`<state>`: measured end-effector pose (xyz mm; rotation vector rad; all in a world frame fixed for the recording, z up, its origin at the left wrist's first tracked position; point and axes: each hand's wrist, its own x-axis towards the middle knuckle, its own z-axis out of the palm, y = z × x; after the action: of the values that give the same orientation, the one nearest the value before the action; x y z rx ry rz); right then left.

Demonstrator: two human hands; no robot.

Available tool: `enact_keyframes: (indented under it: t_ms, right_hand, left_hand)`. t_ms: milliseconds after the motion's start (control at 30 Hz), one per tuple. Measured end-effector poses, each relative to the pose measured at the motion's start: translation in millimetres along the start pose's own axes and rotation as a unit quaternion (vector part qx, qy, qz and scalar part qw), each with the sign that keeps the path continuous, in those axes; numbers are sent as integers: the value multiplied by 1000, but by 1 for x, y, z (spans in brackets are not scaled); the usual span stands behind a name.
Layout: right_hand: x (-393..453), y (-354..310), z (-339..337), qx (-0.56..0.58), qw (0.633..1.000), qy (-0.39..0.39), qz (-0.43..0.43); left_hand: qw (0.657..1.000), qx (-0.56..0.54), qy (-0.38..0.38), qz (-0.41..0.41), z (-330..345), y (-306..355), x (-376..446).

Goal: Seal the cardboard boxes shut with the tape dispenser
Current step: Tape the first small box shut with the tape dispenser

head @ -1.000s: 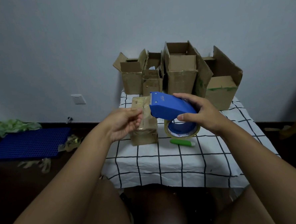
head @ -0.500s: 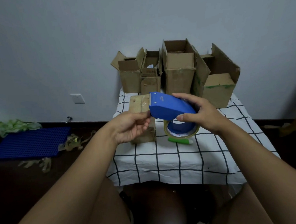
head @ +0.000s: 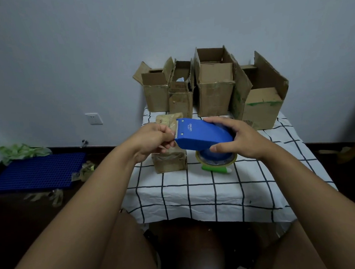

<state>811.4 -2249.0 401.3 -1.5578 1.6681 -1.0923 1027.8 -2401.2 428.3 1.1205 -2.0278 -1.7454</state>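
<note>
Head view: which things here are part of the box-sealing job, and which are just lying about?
Part of the job:
- tape dispenser, held by the right hand
- left hand, pinching at the dispenser's front edge
- small box behind the hands
- four open boxes at the back

Lying about:
- green marker on the tablecloth
- blue mat, green bag

Home rm: plain wall w/ socket (head: 93, 118), checked cloth table (head: 197, 193), floor clutter.
</note>
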Motion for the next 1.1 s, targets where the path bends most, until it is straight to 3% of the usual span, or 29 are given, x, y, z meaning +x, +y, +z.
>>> enact_keyframes:
  t_ms: [300, 800, 1100]
  right_hand:
    - [3, 5, -2, -46, 999, -6, 9]
    - [8, 7, -25, -198, 979, -50, 18]
    - [14, -6, -31, -237, 971, -37, -13]
  left_hand:
    - [999, 4, 30, -44, 8, -11, 18]
    - [978, 133, 162, -2, -11, -29, 27]
    - [987, 47, 155, 5, -20, -29, 22]
